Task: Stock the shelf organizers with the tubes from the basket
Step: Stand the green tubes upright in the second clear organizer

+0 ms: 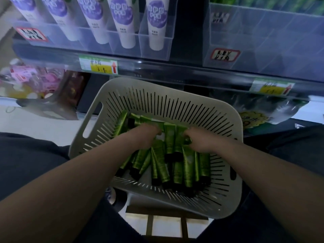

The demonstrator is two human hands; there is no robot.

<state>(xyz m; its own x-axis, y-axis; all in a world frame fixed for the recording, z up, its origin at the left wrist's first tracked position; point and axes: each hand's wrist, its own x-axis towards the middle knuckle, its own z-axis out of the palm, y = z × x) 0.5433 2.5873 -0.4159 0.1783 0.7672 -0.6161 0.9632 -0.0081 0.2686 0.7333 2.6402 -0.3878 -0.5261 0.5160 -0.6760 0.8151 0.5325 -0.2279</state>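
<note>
The green tubes with black caps lie heaped in the bottom of the pale slatted basket, most of them with caps toward the person. Both bare hands reach down into that heap: the left hand is curled over tubes near the basket's far side, and the right hand is closed among tubes just beside it (motion blur hides the fingers, so whether either hand actually grasps a tube cannot be told). Above the basket, to the right, stands a clear shelf organizer with a red-bordered label. Above and left of the basket another clear organizer holds white tubes with purple print.
</note>
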